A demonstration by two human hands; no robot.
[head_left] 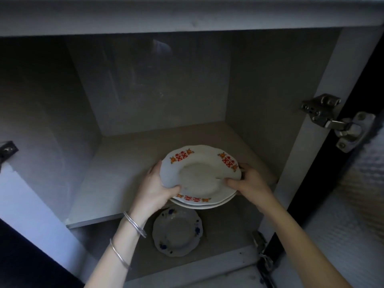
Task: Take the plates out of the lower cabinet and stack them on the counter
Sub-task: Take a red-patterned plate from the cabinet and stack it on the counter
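1. The cabinet point(259, 84) stands open, with a shelf point(116, 173) across its middle and a lower floor beneath.
2. A stack of white plates point(199, 173) with red and orange rim marks sits at the front edge of the shelf, toward the right side. At least two plates show in the stack; the exact count cannot be told.
3. The left hand point(158, 183) grips the left rim of the stack, thumb curled over the top plate's edge, fingers hidden beneath.
4. The right hand point(247, 179) grips the right rim, thumb pressed onto the top plate's face, fingers wrapped behind the edge.
5. Two thin metal bangles point(135, 224) circle the left forearm.
6. A smaller white plate point(177, 231) with blue floral marks lies flat on the lower floor, below the stack and apart from both hands.
7. A metal hinge point(332, 119) is fixed to the right cabinet wall.
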